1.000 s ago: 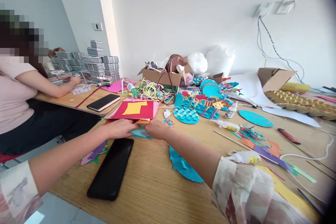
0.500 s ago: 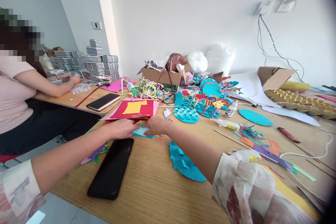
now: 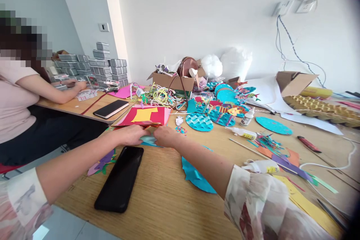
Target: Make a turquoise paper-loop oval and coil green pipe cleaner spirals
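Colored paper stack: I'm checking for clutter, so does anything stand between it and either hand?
Nothing visible: the left hand and right hand both touch the paper stack. The black phone lies nearer the camera, not between them.

The notebook (image 3: 110,109) is black, the paper scrap (image 3: 144,114) yellow, and the sleeve (image 3: 253,198) floral on white.

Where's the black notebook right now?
In the head view, the black notebook lies left of centre, just left of the red paper and beyond the left hand.
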